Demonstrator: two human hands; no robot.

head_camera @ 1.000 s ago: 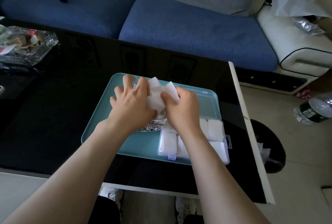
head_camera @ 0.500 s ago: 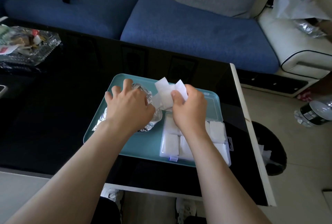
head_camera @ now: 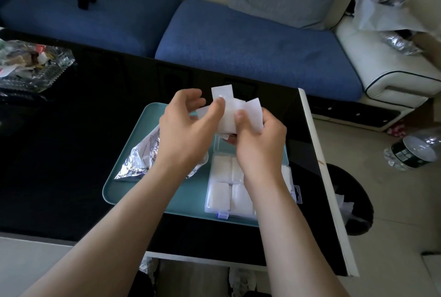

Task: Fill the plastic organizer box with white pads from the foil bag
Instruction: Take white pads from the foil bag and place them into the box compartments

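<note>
Several white pads (head_camera: 229,112) — pinched by left hand (head_camera: 185,134) and right hand (head_camera: 261,145) — over organizer box (head_camera: 218,197).

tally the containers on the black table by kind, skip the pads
tray: 1
foil bag: 1
box: 1
glass dish: 1
total: 4

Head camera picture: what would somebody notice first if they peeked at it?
Probably the bunch of white pads in the middle, held up by the left hand and right hand above a teal tray. Below them sits the clear organizer box, partly filled with pads, and a shiny foil bag lies on the tray's left side.
</note>
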